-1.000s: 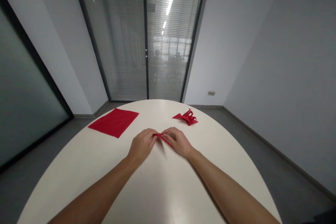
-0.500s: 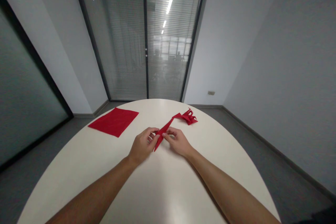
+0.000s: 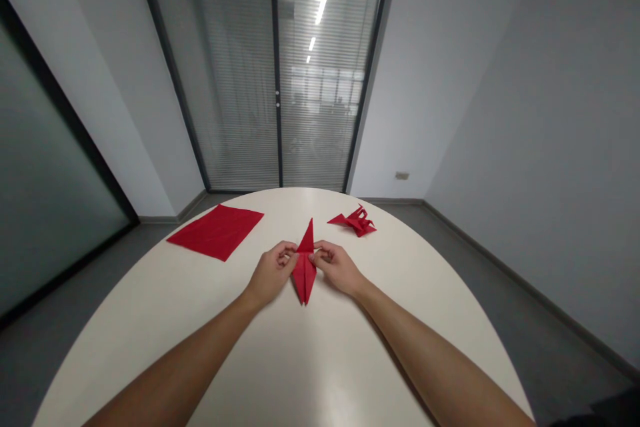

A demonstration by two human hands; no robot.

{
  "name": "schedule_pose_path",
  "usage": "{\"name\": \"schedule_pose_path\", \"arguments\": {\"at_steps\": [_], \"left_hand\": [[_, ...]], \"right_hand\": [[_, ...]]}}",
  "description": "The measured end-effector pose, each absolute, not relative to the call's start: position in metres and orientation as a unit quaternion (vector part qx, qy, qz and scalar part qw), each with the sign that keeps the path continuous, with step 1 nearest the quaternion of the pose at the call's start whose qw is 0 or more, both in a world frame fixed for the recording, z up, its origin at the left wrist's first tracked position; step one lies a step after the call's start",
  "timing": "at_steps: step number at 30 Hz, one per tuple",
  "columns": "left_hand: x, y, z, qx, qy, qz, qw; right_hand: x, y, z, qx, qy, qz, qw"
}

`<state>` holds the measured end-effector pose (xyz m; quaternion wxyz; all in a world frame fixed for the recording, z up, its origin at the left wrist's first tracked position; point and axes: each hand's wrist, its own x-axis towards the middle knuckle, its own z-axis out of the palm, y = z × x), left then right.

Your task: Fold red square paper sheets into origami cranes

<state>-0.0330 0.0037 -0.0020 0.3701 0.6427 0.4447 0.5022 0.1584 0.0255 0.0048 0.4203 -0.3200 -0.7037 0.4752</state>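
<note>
A narrow, kite-shaped piece of folded red paper (image 3: 305,268) lies on the white oval table (image 3: 300,360), one tip pointing away from me and one toward me. My left hand (image 3: 271,272) pinches its left edge near the middle. My right hand (image 3: 337,267) pinches its right edge at the same height. Both hands rest on the tabletop with fingers curled.
A flat red paper square (image 3: 216,231) lies at the far left of the table. A finished red origami crane (image 3: 355,221) sits at the far right. Beyond the table's far edge are glass doors with blinds (image 3: 277,73) and grey floor.
The folded paper has turned from lying slantwise between my hands to pointing straight away from me, and it now shows a wider, flattened face. Both hands stayed at the same place.
</note>
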Motion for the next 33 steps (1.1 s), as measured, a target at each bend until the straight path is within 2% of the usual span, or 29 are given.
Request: {"name": "schedule_pose_path", "arguments": {"at_steps": [8,13,18,25,30,33], "left_hand": [[-0.035,0.002,0.003,0.679,0.435,0.486,0.337],[-0.034,-0.001,0.007,0.669,0.440,0.480,0.357],[-0.032,-0.005,0.008,0.659,0.444,0.463,0.392],[-0.032,-0.005,0.009,0.671,0.449,0.454,0.377],[-0.031,-0.003,0.005,0.655,0.466,0.443,0.396],[-0.031,-0.002,0.002,0.671,0.457,0.452,0.368]], "right_hand": [[0.162,0.026,0.004,-0.309,-0.733,0.430,0.427],[0.162,0.026,0.007,-0.322,-0.736,0.421,0.421],[0.160,0.025,0.004,-0.321,-0.732,0.434,0.416],[0.161,0.025,0.004,-0.308,-0.743,0.420,0.420],[0.163,0.024,0.006,-0.292,-0.734,0.453,0.413],[0.165,0.024,0.008,-0.305,-0.735,0.450,0.406]]}}
